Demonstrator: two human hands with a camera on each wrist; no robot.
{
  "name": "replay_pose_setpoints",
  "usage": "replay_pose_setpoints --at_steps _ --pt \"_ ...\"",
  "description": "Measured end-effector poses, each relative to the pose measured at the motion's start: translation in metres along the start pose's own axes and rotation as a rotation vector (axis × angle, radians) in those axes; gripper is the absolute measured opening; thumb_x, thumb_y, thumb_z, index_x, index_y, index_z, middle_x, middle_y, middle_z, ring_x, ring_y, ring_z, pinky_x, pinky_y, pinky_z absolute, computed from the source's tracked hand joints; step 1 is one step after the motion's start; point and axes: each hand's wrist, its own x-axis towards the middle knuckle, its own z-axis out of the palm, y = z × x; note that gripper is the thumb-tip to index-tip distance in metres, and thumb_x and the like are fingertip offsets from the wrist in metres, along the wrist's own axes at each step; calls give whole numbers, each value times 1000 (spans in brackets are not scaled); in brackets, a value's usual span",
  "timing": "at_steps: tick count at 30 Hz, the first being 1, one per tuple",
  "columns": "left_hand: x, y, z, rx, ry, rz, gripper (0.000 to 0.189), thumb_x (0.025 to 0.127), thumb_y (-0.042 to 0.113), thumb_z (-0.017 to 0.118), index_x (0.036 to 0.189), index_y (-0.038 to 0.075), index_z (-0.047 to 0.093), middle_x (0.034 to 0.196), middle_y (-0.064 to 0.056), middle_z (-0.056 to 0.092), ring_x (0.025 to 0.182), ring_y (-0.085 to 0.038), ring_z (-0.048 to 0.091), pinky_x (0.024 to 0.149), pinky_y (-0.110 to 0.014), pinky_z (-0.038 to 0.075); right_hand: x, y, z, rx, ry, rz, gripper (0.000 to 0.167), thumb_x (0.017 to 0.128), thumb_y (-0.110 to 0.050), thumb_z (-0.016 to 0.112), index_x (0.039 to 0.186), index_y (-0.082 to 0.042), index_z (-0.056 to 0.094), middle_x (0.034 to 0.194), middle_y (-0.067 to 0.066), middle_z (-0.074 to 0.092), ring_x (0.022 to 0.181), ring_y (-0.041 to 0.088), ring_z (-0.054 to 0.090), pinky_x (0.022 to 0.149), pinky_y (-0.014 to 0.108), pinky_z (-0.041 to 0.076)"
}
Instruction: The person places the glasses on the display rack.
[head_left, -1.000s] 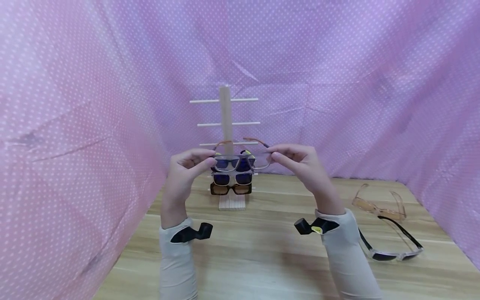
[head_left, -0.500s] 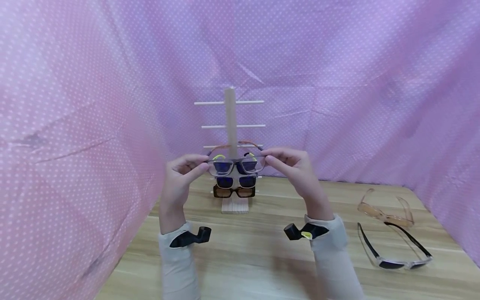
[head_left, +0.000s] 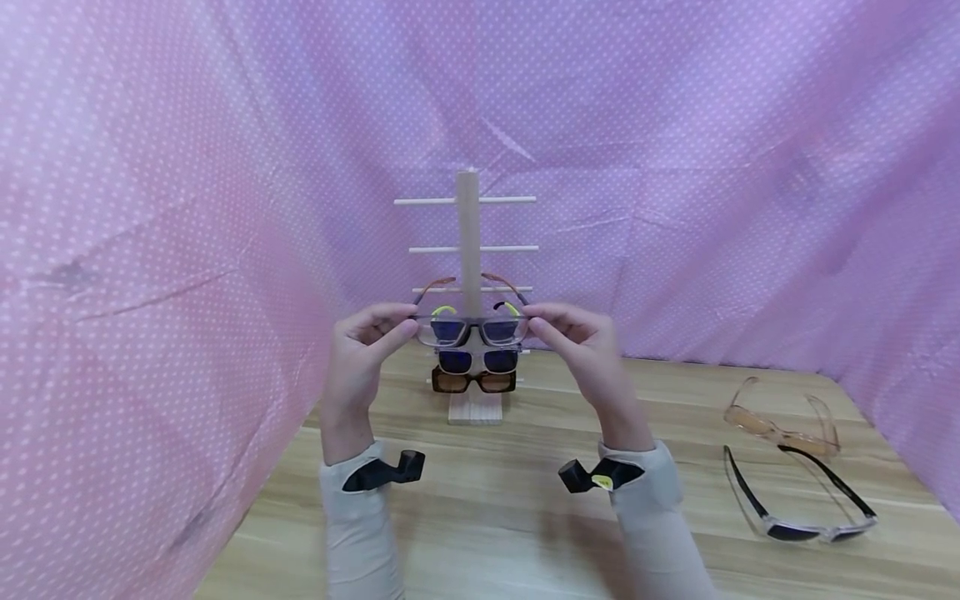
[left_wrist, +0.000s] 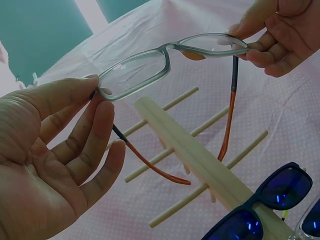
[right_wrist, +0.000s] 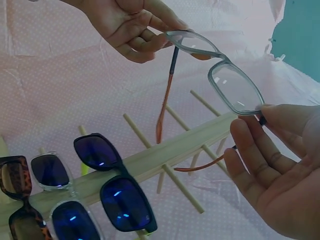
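Left hand (head_left: 358, 358) and right hand (head_left: 581, 358) each pinch one front corner of the clear-lensed glasses (left_wrist: 165, 52), likely to keep them level. Held before wooden stand (head_left: 468, 229), temples (left_wrist: 230, 115) pointing toward it; contact unclear.

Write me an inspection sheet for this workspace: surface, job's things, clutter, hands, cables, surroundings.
Surface: wood-grain table, stand upright on it.
Job's things: clear glasses held up, arms unfolded, contact with the rods unclear; wooden stand carries three pairs of sunglasses, top two rods bare; peach glasses and black-armed sunglasses lie unfolded at the table's right.
Clutter: nothing seen.
Hands: left hand and right hand each pinch one end of the clear glasses.
Cables: nothing seen.
Surroundings: pink dotted cloth behind and at both sides.
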Motion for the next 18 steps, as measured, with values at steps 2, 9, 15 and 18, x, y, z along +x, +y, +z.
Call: replay_pose_setpoints --at_steps 2,9,15,18 --pt "1 -3 -1 1 5 -11 32 88 -18 65 102 8 79 84 1 77 74 -10 70 73 -21 59 -1 5 1 0 21 -5 17 96 -3 68 111 -5 76 96 6 76 89 18 73 88 32 61" --pt "3 -14 -6 32 11 -86 28 90 -13 67 102 10 79 88 2 78 79 -9 71 78 -21 59 -2 25 7 42 134 -49 21 93 2 70 113 8 71 94 1 78 87 14 73 83 26 61" --pt "3 -20 -10 52 15 -116 31 89 -15 67 102 10 79 87 2 78 78 -9 71 79 -22 58 0 37 11 122 180 -110 26 88 12 70 113 12 68 98 3 78 91 12 75 83 24 61" --pt "3 -23 -13 63 11 -135 32 89 -14 67 102 13 79 88 3 78 79 -9 71 80 -22 58 1 41 13 137 207 -127 28 86 14 72 113 6 71 100 4 79 92 13 75 84 24 61"
